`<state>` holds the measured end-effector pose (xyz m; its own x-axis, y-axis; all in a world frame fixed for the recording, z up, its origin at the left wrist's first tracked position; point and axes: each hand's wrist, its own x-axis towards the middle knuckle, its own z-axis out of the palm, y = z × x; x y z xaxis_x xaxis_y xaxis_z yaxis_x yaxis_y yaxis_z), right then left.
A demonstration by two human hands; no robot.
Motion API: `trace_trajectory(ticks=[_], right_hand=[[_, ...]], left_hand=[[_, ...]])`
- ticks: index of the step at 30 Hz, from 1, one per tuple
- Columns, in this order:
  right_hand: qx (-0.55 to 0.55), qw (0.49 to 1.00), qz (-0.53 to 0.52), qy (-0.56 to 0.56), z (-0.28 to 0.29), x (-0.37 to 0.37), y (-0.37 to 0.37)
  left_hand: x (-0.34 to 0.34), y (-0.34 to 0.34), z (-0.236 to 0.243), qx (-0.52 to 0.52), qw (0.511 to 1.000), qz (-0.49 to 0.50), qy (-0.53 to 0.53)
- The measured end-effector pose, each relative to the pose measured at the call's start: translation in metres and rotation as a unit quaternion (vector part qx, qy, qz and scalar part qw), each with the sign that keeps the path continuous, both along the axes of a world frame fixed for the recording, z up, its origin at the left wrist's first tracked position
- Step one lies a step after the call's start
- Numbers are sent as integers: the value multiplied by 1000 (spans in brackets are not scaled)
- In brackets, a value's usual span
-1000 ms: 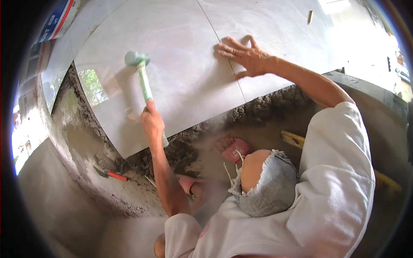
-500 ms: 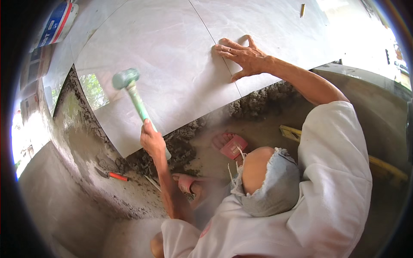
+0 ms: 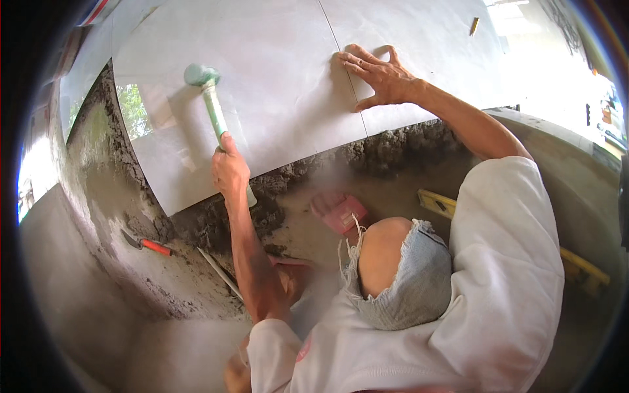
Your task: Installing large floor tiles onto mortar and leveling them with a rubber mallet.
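My left hand is closed round the handle of a mallet with a pale green handle and a green head. The head is over a large glossy light-grey tile; whether it touches the surface I cannot tell. With its fingers spread, my right hand lies across the thin joint between this tile and the neighbouring tile on the right. Rough grey mortar shows along the tiles' near edge.
A red-handled tool and a thin pale rod lie at the left. A yellow level is partly hidden behind my right sleeve. A small yellowish piece rests on the far right tile. My pink-sandalled foot is below the mortar edge.
The view has shifted somewhat. The mallet and my left hand have moved up a little in the picture. My right hand stays spread over the joint.
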<state>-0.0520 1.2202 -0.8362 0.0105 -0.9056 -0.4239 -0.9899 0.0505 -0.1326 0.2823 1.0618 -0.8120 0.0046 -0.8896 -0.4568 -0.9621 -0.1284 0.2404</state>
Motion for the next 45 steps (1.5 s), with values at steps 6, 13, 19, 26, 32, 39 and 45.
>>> trace_trajectory(ticks=[6,13,19,26,32,39,45], right_hand=[[-80,996,-49,8,-26,8,4],[-131,988,-36,-75,-43,47,18],[-81,991,-92,-55,-23,14,25],[-100,988,-108,-55,-32,13,27],[-151,980,-108,-77,-31,13,25],[-110,985,-112,-68,-27,15,25],[-92,988,-110,-63,-25,15,23]], left_hand=[[0,-19,11,38,999,15,20],[5,-17,9,38,999,1,27],[26,-15,7,36,999,14,37],[58,37,37,39,970,155,186],[65,88,20,-148,896,114,402],[51,85,1,-100,982,-125,100],[29,79,5,-76,990,-80,85]])
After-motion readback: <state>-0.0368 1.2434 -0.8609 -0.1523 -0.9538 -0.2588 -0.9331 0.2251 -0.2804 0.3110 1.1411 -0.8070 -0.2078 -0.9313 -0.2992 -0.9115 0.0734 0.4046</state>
